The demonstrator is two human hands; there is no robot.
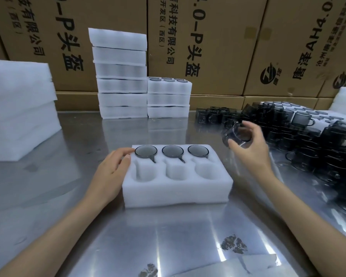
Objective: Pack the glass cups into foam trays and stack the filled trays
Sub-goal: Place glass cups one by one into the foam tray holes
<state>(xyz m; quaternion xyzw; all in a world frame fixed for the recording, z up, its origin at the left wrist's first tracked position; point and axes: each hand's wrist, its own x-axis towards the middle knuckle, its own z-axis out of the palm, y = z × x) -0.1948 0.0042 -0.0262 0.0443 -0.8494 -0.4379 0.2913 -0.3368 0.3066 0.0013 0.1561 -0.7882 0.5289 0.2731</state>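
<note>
1. I see a white foam tray (176, 188) lying flat on the shiny metal worktop (128, 236), right in front of me.
2. The tray has 6 pockets in 2 rows of 3. The far row holds 3 smoky glass cups (172, 151), rims up, handles pointing toward me. The 3 near pockets have no cups in them.
3. My left hand (112, 172) rests on the tray's left edge, fingers (126, 151) relaxed and straight, tips just beside the far-left cup, grasping nothing.
4. My right hand (248, 148) hovers above the worktop, just right of the tray's far corner, its fingers curled around 1 more glass cup (235, 134), held tilted and blurred.
5. A large heap of loose cups (308, 140) lies to the right, spread over foam sheeting.
6. At the back stand 2 stacks of filled trays: a tall stack (121, 76) and, touching its right side, a short stack (169, 97) with cup rims showing on top.
7. A pile of foam (18, 108) sits on the left; cardboard boxes (208, 43) line the back.
</note>
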